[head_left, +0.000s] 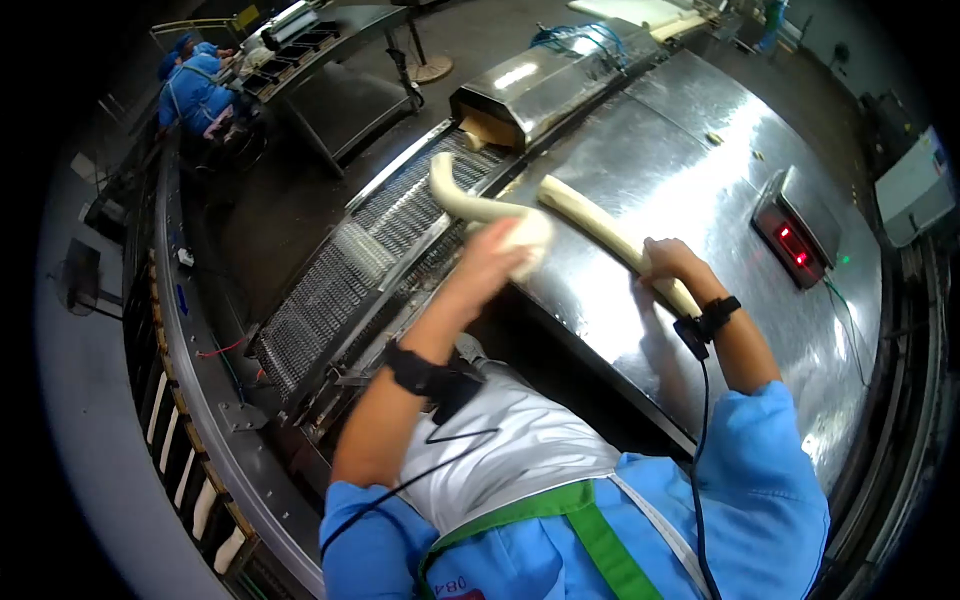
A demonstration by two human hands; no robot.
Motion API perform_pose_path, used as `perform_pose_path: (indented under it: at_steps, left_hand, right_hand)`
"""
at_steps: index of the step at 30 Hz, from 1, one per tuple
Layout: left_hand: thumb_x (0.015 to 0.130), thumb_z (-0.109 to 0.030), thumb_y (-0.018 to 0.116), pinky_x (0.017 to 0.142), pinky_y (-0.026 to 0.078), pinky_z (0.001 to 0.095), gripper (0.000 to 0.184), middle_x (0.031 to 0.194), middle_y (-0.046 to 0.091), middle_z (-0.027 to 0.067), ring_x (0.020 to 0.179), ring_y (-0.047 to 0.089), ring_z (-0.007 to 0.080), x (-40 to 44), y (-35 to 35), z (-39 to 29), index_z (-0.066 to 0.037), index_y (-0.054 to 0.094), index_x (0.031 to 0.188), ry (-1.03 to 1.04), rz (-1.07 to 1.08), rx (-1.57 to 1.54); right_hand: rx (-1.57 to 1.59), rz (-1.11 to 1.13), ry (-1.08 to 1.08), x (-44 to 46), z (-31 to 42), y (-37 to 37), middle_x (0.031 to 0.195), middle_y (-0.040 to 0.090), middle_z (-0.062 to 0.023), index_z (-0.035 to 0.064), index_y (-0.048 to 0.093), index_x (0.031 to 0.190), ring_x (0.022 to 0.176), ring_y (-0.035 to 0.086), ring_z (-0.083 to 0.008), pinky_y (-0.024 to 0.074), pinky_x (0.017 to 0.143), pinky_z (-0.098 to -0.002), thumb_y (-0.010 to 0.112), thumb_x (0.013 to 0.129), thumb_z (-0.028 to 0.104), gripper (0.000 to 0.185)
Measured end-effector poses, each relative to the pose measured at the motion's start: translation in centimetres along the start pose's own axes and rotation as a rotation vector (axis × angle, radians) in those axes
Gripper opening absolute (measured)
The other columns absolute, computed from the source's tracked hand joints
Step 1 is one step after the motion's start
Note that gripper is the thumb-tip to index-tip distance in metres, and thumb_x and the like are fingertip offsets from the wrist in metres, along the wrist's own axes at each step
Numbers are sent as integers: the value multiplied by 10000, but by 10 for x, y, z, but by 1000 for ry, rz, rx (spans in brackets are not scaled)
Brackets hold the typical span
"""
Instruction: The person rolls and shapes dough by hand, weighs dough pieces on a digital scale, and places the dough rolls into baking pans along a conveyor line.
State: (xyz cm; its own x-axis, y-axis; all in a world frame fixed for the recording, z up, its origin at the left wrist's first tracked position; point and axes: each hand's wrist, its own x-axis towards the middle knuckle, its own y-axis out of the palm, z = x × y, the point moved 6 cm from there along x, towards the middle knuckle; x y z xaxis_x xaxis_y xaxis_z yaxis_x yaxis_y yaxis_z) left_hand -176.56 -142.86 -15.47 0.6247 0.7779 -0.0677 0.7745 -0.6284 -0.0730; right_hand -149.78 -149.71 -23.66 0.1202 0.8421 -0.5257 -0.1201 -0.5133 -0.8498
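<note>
My left hand [492, 262] is closed round a long, pale dough strip [462, 203], lifted beside the metal table's left edge. One end of this strip curves up over the mesh conveyor [365, 250]; the rest bunches beside my fingers, somewhat blurred. On the steel table [640, 130] lies a second pale dough roll [590, 215], straight and slanting down to the right. My right hand [670, 260] grips this roll near its lower part, with the fingers curled over it.
A scale [797, 225] with red digits stands on the table's right side. A metal machine housing [540, 80] covers the conveyor's far end. Two people in blue [195, 92] are at another bench at the upper left. A curved rail [200, 330] with dough strips below runs along the left.
</note>
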Motion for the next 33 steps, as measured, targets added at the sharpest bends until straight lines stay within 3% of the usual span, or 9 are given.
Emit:
perform_pose_path:
  at_steps: [2,4,6,9,12,17,25,29,33]
  left_hand:
    - [783,-304,543,894,337,300,560,1129,472,180,1045,451,248,14,49,10,-2,355,1215,81,213,356]
    - [733,-566,425,934,152,533,673,1288,310,152,1189,269,335,15,73,58,-199,288,1280,-111,322,654]
    - [741,-535,439,935,176,516,661,1325,231,144,1213,214,328,22,62,90,-197,272,1284,-199,199,854]
    - [739,-486,476,936,185,510,665,1307,265,142,1206,225,326,23,32,97,-195,244,1291,-182,73,805]
    - [752,-416,500,937,180,512,649,1303,274,128,1206,226,316,30,11,91,-202,220,1297,-73,34,657]
    - [756,-370,505,938,175,513,639,1309,263,121,1222,188,305,27,13,89,-191,217,1298,-157,89,706]
    - [757,-357,504,950,139,514,641,1353,198,88,1253,124,290,24,-10,95,-168,221,1299,-126,-29,777]
    - [757,-332,502,943,145,518,627,1342,230,80,1252,139,280,32,-8,107,-159,230,1295,-72,33,803]
    - [774,-328,462,940,168,516,632,1356,198,78,1256,141,279,42,33,100,-165,173,1311,-88,150,878]
  right_hand:
    - [122,42,-27,0,-1,-11,929,556,-199,0,465,1004,846,544,-323,432,739,-354,668,577,497,686]
    - [263,-10,-42,-3,-9,-15,979,535,-211,0,454,1049,866,536,-317,433,740,-359,598,658,519,666]
    - [563,68,23,-10,-21,-10,997,520,-222,19,456,1091,927,507,-311,411,784,-382,467,767,520,596]
    - [666,72,-1,-17,-30,-7,1000,516,-227,27,465,1084,929,507,-306,405,793,-377,459,764,537,602]
    - [396,-5,-88,-9,-19,-8,979,532,-213,24,452,1099,887,529,-320,439,738,-383,487,729,547,642]
    - [67,-585,-179,-10,48,-34,1082,447,-129,43,493,1001,1053,394,-297,378,798,-443,609,666,424,520]
    - [-53,-685,-257,-49,70,-12,954,452,-86,71,565,829,1003,378,-230,339,785,-352,634,576,229,306]
    - [16,-633,-51,-80,36,2,967,461,-62,97,577,823,1012,390,-227,360,764,-362,572,564,144,263]
    - [79,-594,117,-100,15,14,1173,368,-128,87,489,1035,1107,330,-310,316,856,-445,651,585,139,482]
